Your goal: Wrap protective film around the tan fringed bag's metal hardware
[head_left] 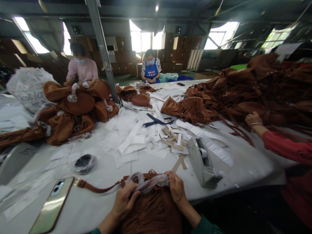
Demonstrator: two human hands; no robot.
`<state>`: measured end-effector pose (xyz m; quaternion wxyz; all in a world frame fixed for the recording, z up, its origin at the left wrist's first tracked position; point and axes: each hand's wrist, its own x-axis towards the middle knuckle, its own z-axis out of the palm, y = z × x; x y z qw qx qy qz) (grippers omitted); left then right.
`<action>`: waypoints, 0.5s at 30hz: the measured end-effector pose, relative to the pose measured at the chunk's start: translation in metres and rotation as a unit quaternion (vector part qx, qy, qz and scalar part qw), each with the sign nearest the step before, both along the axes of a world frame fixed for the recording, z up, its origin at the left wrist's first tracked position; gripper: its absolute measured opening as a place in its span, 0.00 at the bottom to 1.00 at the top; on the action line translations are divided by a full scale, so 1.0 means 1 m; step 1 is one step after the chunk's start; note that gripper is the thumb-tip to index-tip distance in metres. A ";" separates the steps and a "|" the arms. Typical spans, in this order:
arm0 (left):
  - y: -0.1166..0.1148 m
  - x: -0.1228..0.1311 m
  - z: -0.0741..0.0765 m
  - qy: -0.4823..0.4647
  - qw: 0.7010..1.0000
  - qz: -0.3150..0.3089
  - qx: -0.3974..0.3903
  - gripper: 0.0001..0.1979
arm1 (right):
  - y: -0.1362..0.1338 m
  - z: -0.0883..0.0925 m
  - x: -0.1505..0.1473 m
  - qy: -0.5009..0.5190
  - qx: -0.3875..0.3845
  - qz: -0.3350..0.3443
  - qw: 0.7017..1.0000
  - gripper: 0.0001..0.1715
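A brown fringed bag lies at the table's near edge, between my two hands. Along its top runs a strip of thin whitish wrapping, looped at the left end. My left hand is closed on the looped part of that wrapping. At the other end, my right hand pinches the wrapping against the bag's top right corner. A brown strap with a metal buckle stretches left from the bag across the table. My palms and the bag's lower part are partly hidden.
A phone lies left, near a wrapped black roll. A tape dispenser stands right, beside paper scraps. Brown bags are heaped left and right. A co-worker's red sleeve reaches in; two people work opposite.
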<state>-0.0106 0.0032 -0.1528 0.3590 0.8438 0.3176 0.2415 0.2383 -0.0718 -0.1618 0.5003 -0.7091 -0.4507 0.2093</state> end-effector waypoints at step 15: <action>0.003 0.001 0.004 -0.016 0.997 0.013 -0.071 0.14 | -0.006 -0.012 -0.012 -0.051 0.012 -0.070 0.996 0.34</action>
